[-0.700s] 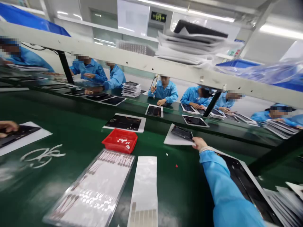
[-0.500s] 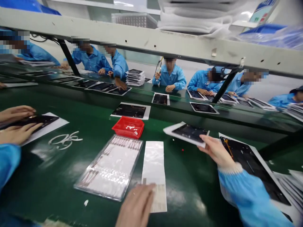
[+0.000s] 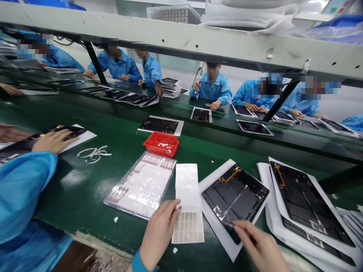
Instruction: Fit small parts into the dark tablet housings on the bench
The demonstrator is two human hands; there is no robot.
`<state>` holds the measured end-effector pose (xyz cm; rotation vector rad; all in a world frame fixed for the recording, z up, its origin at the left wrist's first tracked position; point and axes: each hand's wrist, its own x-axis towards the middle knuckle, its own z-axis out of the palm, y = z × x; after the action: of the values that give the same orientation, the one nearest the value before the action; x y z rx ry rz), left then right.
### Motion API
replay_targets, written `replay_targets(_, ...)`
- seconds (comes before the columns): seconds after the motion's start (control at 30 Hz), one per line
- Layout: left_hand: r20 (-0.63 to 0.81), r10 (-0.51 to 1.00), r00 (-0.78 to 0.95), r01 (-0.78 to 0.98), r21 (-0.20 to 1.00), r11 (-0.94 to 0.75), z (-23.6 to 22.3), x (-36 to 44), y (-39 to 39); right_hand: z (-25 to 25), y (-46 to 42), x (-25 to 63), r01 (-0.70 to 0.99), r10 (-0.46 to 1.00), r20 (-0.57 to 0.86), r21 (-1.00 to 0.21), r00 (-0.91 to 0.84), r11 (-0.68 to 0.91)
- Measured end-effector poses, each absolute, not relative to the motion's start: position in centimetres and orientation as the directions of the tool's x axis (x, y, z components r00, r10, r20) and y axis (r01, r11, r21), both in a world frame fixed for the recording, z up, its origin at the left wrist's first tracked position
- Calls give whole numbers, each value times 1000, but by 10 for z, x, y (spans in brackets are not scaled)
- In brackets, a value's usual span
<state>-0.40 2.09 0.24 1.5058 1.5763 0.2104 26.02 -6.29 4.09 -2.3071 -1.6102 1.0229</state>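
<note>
Moved: the black tablet back panel (image 3: 235,200), held up by its edge in the earlier view, now lies flat on a white sheet (image 3: 219,241), and the left hand (image 3: 159,234) has come in beside it.
Right hand (image 3: 262,245): closed in a pinch at the panel's lower edge; whatever it holds is too fine to tell.
Left hand: half-curled, fingertips at the edge of a label sheet (image 3: 188,226) just left of the panel; I cannot tell whether it grips.
Panel: an orange flex cable (image 3: 229,175) lies along its upper part; the sheet beneath keeps it off the green desk (image 3: 85,211).
Right of panel: another black panel (image 3: 306,200) on white sheets, set close for reach.
Left of panel: a clear tray of flex strips (image 3: 140,185), beyond the label sheet.
Beyond panel: a red tray (image 3: 161,144) holding small white pieces.
Far left of panel: a co-worker's hand (image 3: 53,140) rests on a tablet (image 3: 68,132), beside a blue sleeve (image 3: 22,192).
</note>
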Motion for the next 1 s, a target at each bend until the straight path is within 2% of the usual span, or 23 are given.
replay_targets(0.03, -503, 846, 176, 673, 688, 270, 4, -5, 20, 44, -53, 248, 804, 950, -302, -545, 76, -238)
replay_targets(0.1, -516, 834, 195, 635, 715, 293, 5, -5, 18, 45, -29, 220, 802, 980, -114, -593, -165, 66)
replay_targets(0.17, -504, 839, 206, 602, 741, 297, 4, -3, 16, 40, -6, 191, 810, 949, -86, -548, -305, 210)
replay_targets(0.3, -453, 876, 165, 521, 794, 312, 0, -1, 15, 22, 21, 159, 837, 901, -162, -464, -403, 291)
replay_targets(0.43, -457, 880, 132, 468, 811, 351, -1, -2, 17, 10, 20, 158, 823, 897, 0, -397, -443, 406)
replay_targets(0.6, -574, 812, 105, 451, 755, 476, 2, -2, 21, 4, 15, 164, 783, 847, 164, -324, -506, 531)
replay_targets(0.73, -637, 760, 133, 358, 745, 562, 1, -4, 24, 3, 15, 161, 769, 836, 133, -338, -532, 543)
replay_targets(0.8, -651, 741, 166, 339, 743, 576, -1, -6, 24, 6, 14, 159, 771, 857, 97, -394, -505, 499)
replay_targets(0.87, -635, 746, 199, 396, 749, 532, -3, -8, 22, 15, 15, 163, 767, 903, 67, -503, -424, 397)
replay_targets(0.93, -536, 826, 177, 521, 762, 383, -4, -9, 18, 28, 18, 177, 711, 955, 17, -664, -295, 232)
replay_targets(1.0, -252, 961, 110, 699, 707, 106, -2, -8, 13, 40, 21, 202, 617, 983, -56, -785, -173, 64)
